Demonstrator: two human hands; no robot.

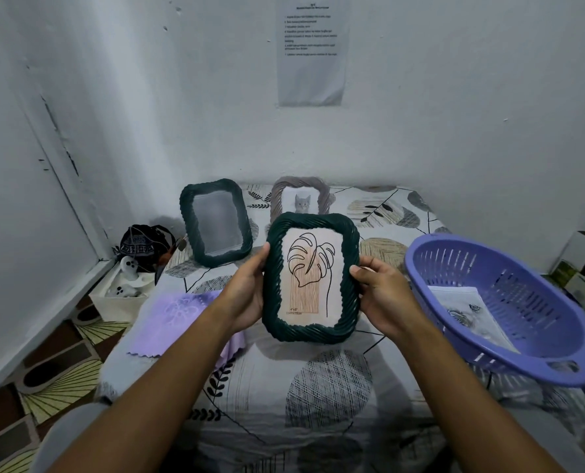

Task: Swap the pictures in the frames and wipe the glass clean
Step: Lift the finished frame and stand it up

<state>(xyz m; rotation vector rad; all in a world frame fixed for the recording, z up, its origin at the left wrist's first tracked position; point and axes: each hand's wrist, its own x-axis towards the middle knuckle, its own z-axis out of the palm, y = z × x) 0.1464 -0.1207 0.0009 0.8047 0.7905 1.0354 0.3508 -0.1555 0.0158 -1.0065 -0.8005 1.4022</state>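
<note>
Count on the leaf-patterned bed cover: three woven-rim rectangular picture frames, namely two dark green, one with a leaf drawing and one showing no picture, and one grey-brown with a kitten photo. One lilac wiping cloth near the left edge. One purple slotted plastic basket at the right edge, holding one printed sheet.

Three woven-rim picture frames, a lilac cloth and loose prints on a leaf-patterned bed.

Dark green frame with a leaf line drawing, upright, raised above the bed; second dark green frame with blank glass and a beige frame showing a kitten, both propped behind it; lilac cloth flat at left; loose prints in the purple basket at right.
</note>
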